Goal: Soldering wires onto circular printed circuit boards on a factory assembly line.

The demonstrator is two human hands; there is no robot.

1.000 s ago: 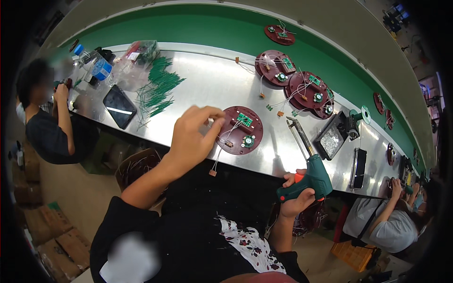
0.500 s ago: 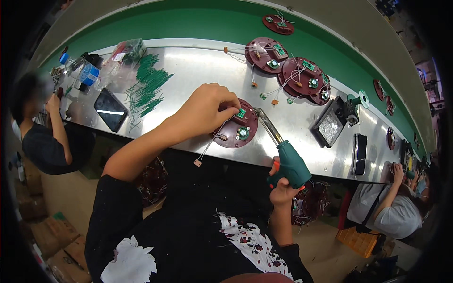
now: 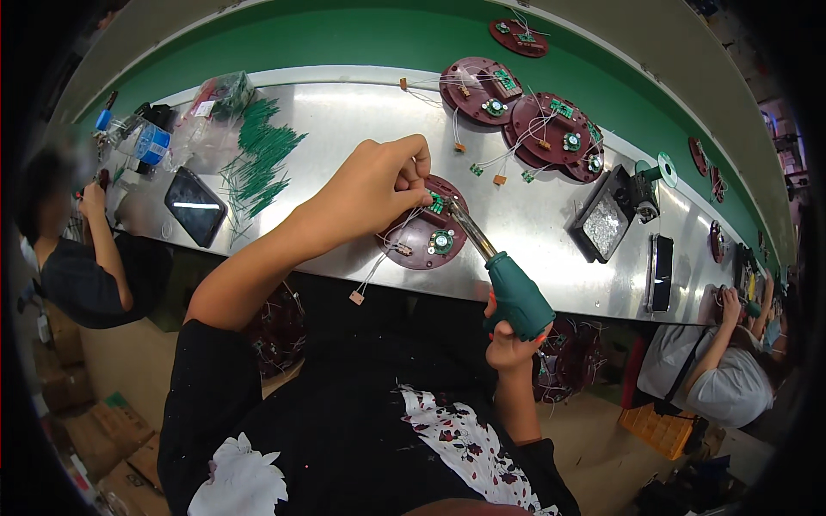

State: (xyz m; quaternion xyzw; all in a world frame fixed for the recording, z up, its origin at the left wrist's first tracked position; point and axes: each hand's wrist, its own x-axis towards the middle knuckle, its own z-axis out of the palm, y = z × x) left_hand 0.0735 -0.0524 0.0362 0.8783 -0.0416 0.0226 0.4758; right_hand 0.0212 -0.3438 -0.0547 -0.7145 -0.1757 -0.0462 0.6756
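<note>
Fingers point(image 3: 411, 176) of our left hand point(image 3: 370, 189) pinch thin white wires on the round maroon plastic disc point(image 3: 422, 225) while our right hand point(image 3: 509, 335), closed around the green-handled soldering iron point(image 3: 495, 267), sets its tip at the small green circuit board point(image 3: 437, 205), so we judge soldering on this disc is mid-way, with three similar maroon discs point(image 3: 529, 116) waiting wired farther up the steel table point(image 3: 344, 112).

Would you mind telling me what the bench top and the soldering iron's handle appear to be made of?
The bench top looks like bare sheet metal, probably steel: grey, smooth, with glare streaks. The soldering iron's handle, gripped by the right hand, looks like matte teal plastic or rubber; its shaft shines like metal.
</note>
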